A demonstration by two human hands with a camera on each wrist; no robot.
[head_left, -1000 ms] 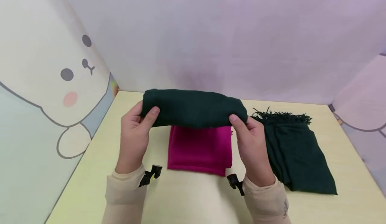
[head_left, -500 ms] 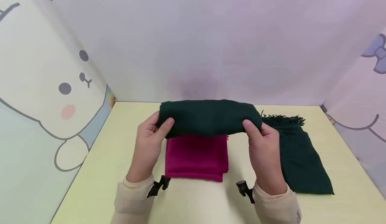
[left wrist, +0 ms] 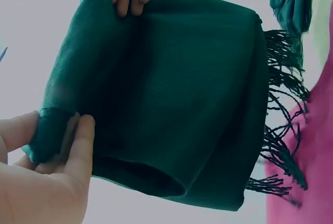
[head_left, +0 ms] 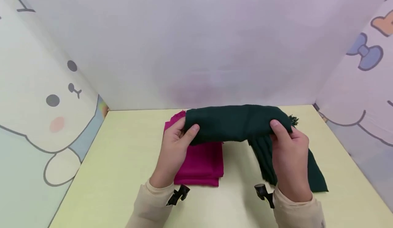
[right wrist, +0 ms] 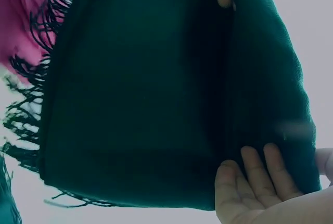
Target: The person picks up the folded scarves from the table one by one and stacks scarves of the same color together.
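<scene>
A folded dark green scarf (head_left: 230, 124) is held up off the table between my two hands. My left hand (head_left: 173, 149) grips its left end, thumb in front and fingers behind. At the right end, my right hand (head_left: 290, 156) pinches it the same way. In the left wrist view the scarf (left wrist: 192, 78) hangs in folded layers with a fringe along its far edge. The right wrist view shows the fingers (right wrist: 255, 177) curled against the scarf's rolled edge. Behind and below it lies a folded magenta scarf (head_left: 199, 163), partly hidden.
Another dark green fringed scarf (head_left: 316, 175) lies on the right of the pale yellow table (head_left: 122, 153), partly behind my right hand. A pale wall (head_left: 196, 50) stands along the back edge, with cartoon-printed sides left and right. A small black device is strapped at each wrist.
Both hands have carried the green scarf to the right, from over the magenta scarf to partly over the other green one. The head view has tilted up a little.
</scene>
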